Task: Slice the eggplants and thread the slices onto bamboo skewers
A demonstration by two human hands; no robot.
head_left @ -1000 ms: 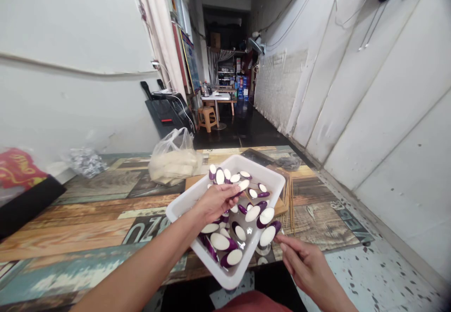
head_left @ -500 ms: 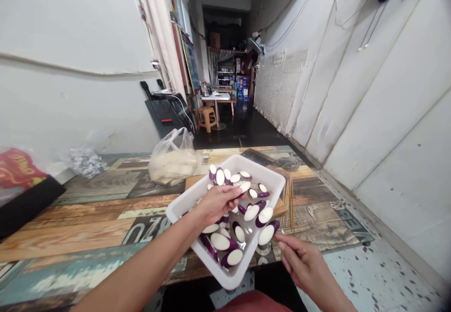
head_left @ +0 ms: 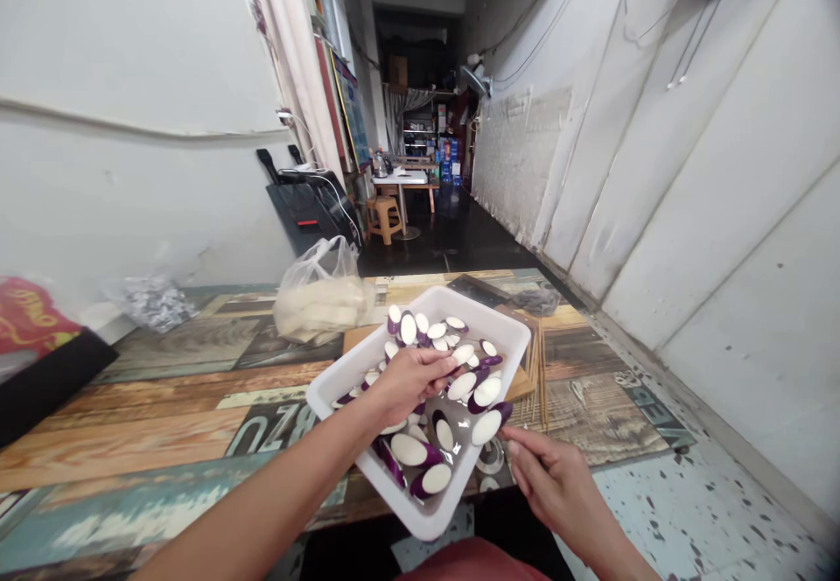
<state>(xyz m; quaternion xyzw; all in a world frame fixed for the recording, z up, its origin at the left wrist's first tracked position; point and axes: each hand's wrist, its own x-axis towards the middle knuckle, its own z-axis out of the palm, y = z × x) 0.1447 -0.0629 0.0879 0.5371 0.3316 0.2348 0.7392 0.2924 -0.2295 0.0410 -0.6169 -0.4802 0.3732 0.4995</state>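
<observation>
Over a white plastic tub (head_left: 430, 524), my left hand (head_left: 412, 381) pinches a slant-cut eggplant slice (head_left: 463, 354) with white flesh and purple skin. To the right of the tub's near side, my right hand (head_left: 555, 480) is closed on the end of a bamboo skewer, which mostly hides behind the pieces. A row of eggplant slices (head_left: 486, 428) runs from my right fingertips up toward the slice in my left hand. More eggplant slices (head_left: 408, 451) lie in the tub, with some shiny liquid at its bottom.
Loose bamboo skewers (head_left: 542, 380) lie right of the tub, by a wooden board (head_left: 521, 383). A clear plastic bag (head_left: 321, 305) with pale contents stands behind left. A dark crumpled bag (head_left: 538, 301) lies behind right. Foil-like packets (head_left: 154, 301) and a red package (head_left: 32, 318) are far left.
My right hand has moved slightly left, bringing the row of slices closer to my left hand. The slice in my left hand has shifted a little right and down, against the row.
</observation>
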